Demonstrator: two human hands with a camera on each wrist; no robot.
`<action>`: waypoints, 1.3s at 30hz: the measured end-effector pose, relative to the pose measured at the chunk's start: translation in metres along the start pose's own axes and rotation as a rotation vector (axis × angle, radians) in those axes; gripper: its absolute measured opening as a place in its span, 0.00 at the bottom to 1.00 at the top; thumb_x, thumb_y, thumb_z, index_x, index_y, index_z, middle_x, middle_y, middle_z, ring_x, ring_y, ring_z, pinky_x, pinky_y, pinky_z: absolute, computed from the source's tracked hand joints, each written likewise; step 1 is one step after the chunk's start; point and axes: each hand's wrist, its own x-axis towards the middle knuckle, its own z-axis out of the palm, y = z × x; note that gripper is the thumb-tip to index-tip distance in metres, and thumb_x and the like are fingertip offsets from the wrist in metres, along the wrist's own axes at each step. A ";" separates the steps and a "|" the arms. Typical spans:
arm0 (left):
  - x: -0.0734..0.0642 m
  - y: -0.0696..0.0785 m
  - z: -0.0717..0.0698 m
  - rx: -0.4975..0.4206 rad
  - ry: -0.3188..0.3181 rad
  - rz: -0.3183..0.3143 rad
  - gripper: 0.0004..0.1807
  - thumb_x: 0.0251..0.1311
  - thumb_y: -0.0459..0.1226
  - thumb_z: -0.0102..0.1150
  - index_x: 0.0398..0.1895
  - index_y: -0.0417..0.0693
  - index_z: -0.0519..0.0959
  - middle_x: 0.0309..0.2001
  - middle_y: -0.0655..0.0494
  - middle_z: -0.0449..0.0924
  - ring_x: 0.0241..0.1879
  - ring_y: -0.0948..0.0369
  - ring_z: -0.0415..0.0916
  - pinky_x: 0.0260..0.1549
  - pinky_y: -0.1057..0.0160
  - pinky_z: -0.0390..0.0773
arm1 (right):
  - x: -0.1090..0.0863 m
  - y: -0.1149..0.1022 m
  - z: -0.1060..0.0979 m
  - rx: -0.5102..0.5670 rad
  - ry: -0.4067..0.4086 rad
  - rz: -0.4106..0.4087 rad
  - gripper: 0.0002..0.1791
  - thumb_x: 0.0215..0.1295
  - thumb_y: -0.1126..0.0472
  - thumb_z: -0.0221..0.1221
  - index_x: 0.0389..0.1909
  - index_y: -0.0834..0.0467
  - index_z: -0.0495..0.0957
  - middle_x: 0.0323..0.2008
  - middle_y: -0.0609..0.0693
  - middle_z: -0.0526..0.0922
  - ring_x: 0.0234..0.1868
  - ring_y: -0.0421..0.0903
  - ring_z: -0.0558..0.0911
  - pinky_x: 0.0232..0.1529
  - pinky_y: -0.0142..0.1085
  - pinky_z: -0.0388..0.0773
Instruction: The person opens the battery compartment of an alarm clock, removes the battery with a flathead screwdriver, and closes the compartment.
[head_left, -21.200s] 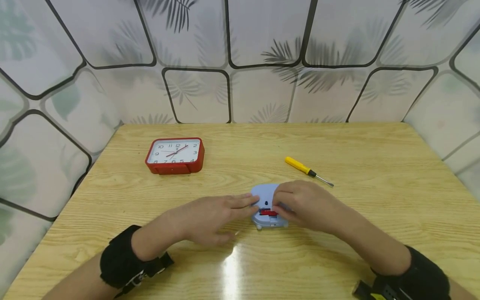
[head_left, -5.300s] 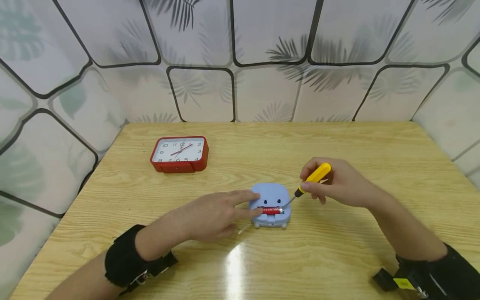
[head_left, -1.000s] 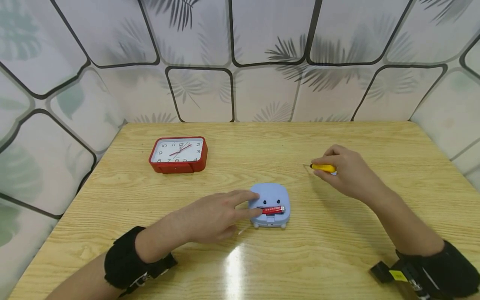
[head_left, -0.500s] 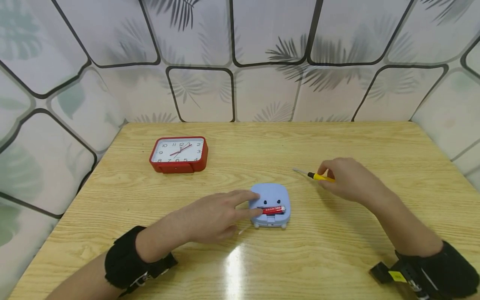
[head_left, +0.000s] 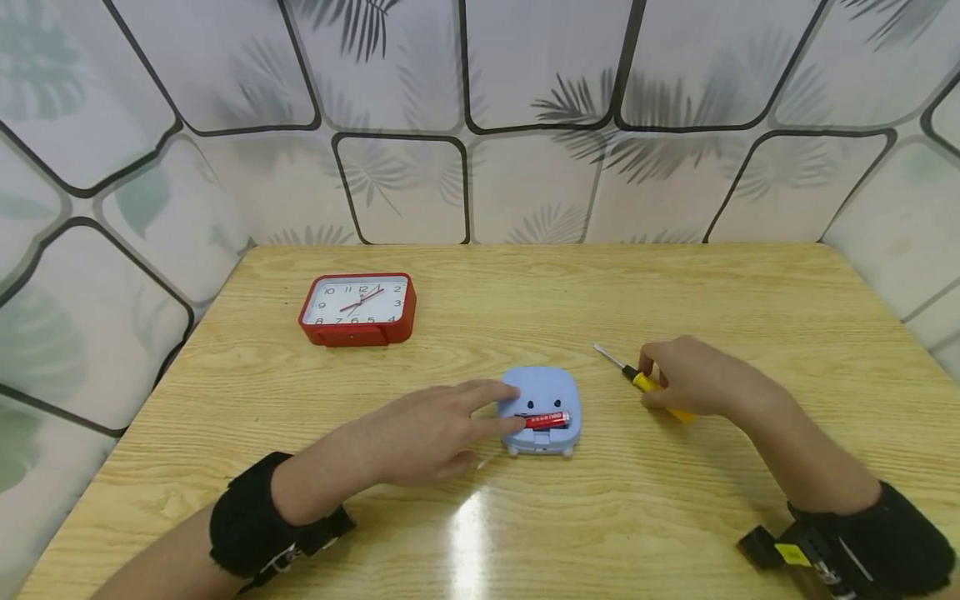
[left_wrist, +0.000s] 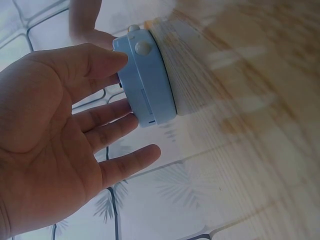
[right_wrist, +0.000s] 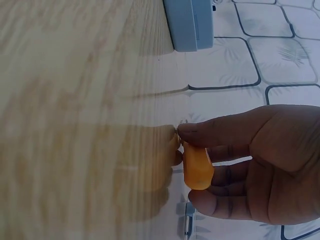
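Observation:
A light-blue rounded device [head_left: 547, 383] with two small feet lies on the table, its battery slot uncovered. In that slot sits a red battery [head_left: 547, 420], its right end tilted up. My left hand [head_left: 427, 433] touches the device from the left with extended fingers, one fingertip over the battery's left end. To the right, my right hand [head_left: 697, 379] pinches the yellow handle of a flat-tipped screwdriver [head_left: 643, 382] low over the table. The blade points up and left. In the right wrist view, thumb and fingers lie on either side of the handle [right_wrist: 197, 167].
A red clock [head_left: 356, 333] with a white dial stands at the back left of the wooden table [head_left: 480, 283]. Behind the table hangs a patterned cloth [head_left: 525, 183]. Black straps [head_left: 255, 521] circle both wrists.
Earlier the screwdriver tip was at the battery's right end, which then rose out of the slot. My right hand has since moved right, lowered the screwdriver and turned it. The left hand stays put.

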 end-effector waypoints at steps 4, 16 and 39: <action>0.000 0.000 0.000 -0.001 -0.002 0.003 0.31 0.61 0.38 0.64 0.70 0.56 0.72 0.73 0.50 0.63 0.70 0.55 0.65 0.66 0.59 0.72 | 0.000 0.000 0.000 0.010 -0.013 0.006 0.20 0.60 0.54 0.69 0.46 0.63 0.77 0.32 0.49 0.80 0.30 0.42 0.76 0.32 0.37 0.77; 0.001 0.000 -0.001 -0.009 -0.012 -0.001 0.31 0.61 0.39 0.64 0.70 0.57 0.72 0.73 0.50 0.63 0.70 0.55 0.65 0.66 0.59 0.72 | -0.001 -0.017 0.000 -0.063 0.197 -0.109 0.21 0.63 0.53 0.67 0.52 0.61 0.80 0.38 0.51 0.81 0.41 0.49 0.79 0.43 0.46 0.79; 0.001 0.000 0.001 -0.008 -0.007 0.004 0.32 0.61 0.39 0.64 0.71 0.57 0.71 0.73 0.49 0.63 0.71 0.55 0.65 0.67 0.60 0.71 | -0.001 -0.062 0.032 0.052 0.224 -0.450 0.06 0.63 0.57 0.67 0.39 0.51 0.83 0.36 0.39 0.80 0.35 0.37 0.76 0.34 0.28 0.78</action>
